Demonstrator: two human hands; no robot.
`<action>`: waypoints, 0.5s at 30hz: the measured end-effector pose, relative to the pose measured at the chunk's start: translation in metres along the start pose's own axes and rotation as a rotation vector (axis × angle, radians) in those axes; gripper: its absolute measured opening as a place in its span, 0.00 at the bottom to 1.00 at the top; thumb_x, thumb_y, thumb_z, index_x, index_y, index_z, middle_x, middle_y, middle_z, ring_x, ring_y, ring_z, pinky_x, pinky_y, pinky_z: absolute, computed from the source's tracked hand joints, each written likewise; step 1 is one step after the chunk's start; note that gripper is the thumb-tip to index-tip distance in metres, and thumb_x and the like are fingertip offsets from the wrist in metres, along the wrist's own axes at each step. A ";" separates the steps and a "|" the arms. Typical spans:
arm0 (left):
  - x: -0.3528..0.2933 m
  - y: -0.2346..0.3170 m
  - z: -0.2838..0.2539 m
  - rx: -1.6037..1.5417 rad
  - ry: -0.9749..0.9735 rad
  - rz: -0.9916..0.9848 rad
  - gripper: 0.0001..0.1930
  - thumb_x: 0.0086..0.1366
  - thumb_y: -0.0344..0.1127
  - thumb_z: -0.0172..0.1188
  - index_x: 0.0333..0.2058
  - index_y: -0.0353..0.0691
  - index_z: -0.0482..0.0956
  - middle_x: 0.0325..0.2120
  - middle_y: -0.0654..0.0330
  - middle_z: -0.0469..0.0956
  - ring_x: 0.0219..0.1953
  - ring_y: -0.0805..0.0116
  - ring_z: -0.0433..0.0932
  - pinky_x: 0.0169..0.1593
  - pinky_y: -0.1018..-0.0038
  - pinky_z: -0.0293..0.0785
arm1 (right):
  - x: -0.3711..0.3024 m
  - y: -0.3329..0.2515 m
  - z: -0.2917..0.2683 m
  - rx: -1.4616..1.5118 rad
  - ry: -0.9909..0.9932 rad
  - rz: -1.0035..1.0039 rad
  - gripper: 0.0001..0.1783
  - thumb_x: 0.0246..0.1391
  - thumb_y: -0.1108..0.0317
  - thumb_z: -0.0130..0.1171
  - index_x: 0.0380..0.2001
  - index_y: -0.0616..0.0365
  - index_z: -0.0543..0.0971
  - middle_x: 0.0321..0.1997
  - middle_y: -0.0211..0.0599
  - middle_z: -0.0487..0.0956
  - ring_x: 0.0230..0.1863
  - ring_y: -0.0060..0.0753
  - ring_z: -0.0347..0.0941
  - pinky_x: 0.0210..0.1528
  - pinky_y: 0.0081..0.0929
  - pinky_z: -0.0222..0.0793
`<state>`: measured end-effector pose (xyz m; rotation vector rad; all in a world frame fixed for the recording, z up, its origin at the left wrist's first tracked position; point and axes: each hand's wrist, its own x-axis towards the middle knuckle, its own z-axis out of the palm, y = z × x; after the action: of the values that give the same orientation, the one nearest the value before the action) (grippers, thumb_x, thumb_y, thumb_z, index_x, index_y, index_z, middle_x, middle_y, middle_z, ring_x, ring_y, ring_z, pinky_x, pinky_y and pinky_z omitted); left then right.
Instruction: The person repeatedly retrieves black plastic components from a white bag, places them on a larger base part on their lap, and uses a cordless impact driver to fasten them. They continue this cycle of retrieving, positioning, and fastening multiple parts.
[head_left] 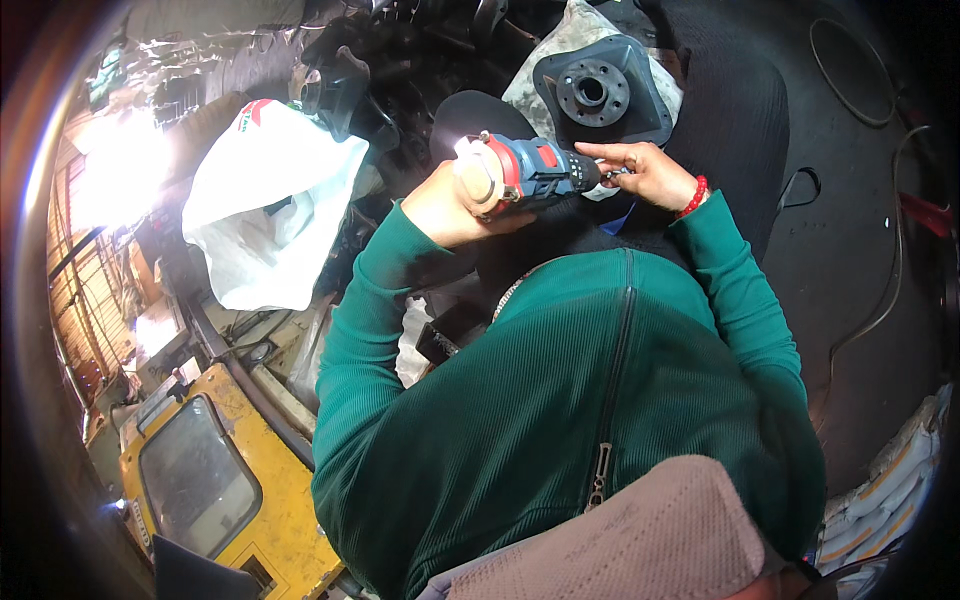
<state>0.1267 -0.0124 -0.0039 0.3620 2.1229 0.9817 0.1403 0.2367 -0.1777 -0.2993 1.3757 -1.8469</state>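
Note:
A blue, red and black cordless drill (548, 170) lies sideways in front of my body, its chuck pointing right. My left hand (448, 208) is closed around it at the rear; the handle is mostly hidden. At the chuck end, my right hand (655, 178) pinches a small shiny metal piece (616, 174), too small to tell its exact kind. The right index finger stretches out along the chuck. Just beyond sits a dark grey metal plate (648, 112) with rounded corners and a round hub (592, 92) with holes. Under the plate is a pale, stained sack (548, 48).
An open white plastic bag (265, 215) stands at the left. Dark metal parts (400, 50) are heaped at the far side. A yellow machine panel (275, 500) with a window is at lower left. A thin cable (893, 270) and a loop (850, 75) lie on the right.

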 end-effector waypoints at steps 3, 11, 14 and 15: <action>-0.001 -0.003 0.004 0.054 -0.054 0.002 0.25 0.49 0.36 0.71 0.45 0.36 0.74 0.36 0.54 0.79 0.37 0.62 0.79 0.47 0.70 0.75 | -0.003 -0.003 0.001 0.001 -0.065 0.026 0.37 0.45 0.91 0.45 0.61 0.52 0.67 0.48 0.37 0.77 0.50 0.24 0.72 0.51 0.21 0.69; -0.009 0.014 0.002 0.025 -0.088 -0.025 0.28 0.46 0.30 0.68 0.48 0.34 0.71 0.37 0.53 0.78 0.37 0.63 0.77 0.47 0.71 0.74 | -0.004 -0.005 -0.001 0.044 -0.247 0.059 0.38 0.42 0.91 0.43 0.60 0.56 0.67 0.46 0.38 0.78 0.44 0.23 0.75 0.47 0.20 0.71; -0.009 0.012 0.002 0.006 -0.095 -0.003 0.25 0.47 0.27 0.66 0.47 0.32 0.72 0.41 0.55 0.77 0.41 0.67 0.76 0.50 0.72 0.72 | -0.004 -0.005 -0.003 0.133 -0.284 0.084 0.37 0.44 0.90 0.43 0.60 0.55 0.67 0.49 0.38 0.76 0.47 0.25 0.73 0.49 0.20 0.71; -0.011 0.010 0.004 0.040 -0.072 0.029 0.25 0.47 0.27 0.66 0.47 0.32 0.72 0.42 0.56 0.77 0.41 0.66 0.76 0.50 0.71 0.72 | -0.009 -0.006 0.001 0.203 -0.237 0.058 0.34 0.47 0.87 0.44 0.61 0.56 0.66 0.54 0.40 0.73 0.53 0.28 0.71 0.51 0.22 0.71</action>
<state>0.1365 -0.0091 0.0075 0.4426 2.0794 0.9300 0.1440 0.2436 -0.1695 -0.3567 1.0185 -1.8203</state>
